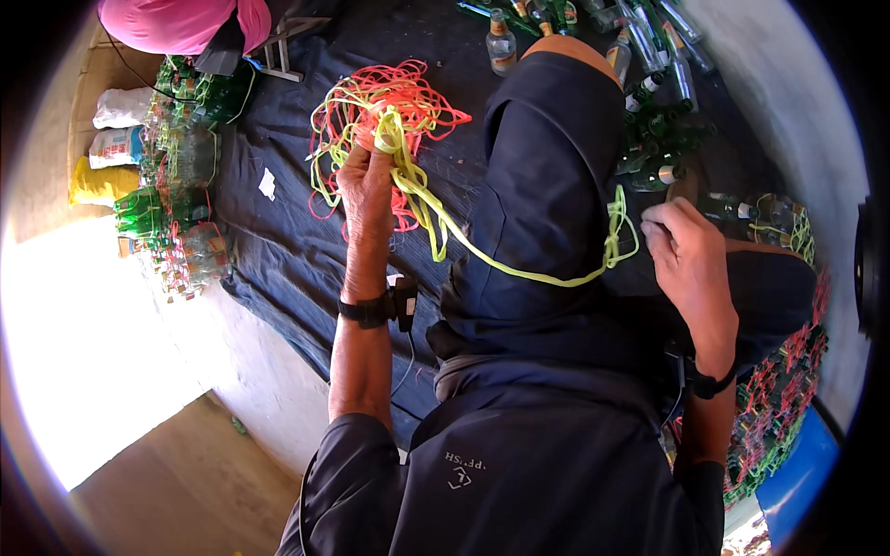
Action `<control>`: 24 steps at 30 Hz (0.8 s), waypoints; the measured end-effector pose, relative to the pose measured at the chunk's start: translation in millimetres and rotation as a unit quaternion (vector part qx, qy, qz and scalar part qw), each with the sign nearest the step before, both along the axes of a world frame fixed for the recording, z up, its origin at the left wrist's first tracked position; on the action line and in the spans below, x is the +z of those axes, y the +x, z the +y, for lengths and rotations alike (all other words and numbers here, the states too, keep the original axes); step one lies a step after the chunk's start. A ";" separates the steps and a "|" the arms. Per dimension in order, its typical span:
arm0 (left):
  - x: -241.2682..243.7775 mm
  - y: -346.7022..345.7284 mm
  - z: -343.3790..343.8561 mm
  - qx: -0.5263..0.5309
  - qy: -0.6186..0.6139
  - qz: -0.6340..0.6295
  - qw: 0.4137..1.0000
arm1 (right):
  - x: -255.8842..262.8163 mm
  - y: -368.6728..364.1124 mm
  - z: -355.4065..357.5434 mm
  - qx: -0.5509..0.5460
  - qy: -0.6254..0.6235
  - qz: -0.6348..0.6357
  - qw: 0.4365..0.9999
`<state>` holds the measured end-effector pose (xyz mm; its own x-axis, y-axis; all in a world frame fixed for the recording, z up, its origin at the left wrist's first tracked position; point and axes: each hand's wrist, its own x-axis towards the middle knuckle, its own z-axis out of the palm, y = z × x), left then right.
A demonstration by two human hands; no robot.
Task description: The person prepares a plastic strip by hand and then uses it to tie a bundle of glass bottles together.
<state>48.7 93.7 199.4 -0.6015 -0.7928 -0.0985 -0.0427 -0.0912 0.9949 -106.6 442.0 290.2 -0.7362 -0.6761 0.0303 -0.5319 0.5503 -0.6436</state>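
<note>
My left hand [368,181] is closed on a bunch of yellow-green cord [398,135], with some red strands at the fingers. Behind and around it a loose tangle of red cord [407,87] lies on the dark floor sheet. From the bunch a yellow-green length runs across my raised knee to a knotted end [613,229] with loops. Just right of that end is my right hand [685,243], fingers bent together with thumb near them; no cord shows in it.
Loose glass bottles [653,125] lie beyond my legs, and one clear bottle [500,45] stands near my knee. Corded bottle stacks [184,160] line the left wall. More corded bottles [779,410] stand at lower right. A person in pink [188,24] is at upper left.
</note>
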 end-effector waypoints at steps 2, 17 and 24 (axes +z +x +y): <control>4.5 0.8 2.6 0.014 -0.029 -0.002 0.999 | 32.7 13.6 -30.2 0.034 -0.089 -0.017 0.995; 17.6 -1.6 12.5 0.028 -0.092 -0.027 0.995 | -19.2 59.1 -193.3 0.189 -0.082 0.103 0.973; 8.4 14.5 4.8 -0.033 0.038 -0.029 0.998 | -22.7 56.3 -195.1 0.183 -0.084 0.053 0.978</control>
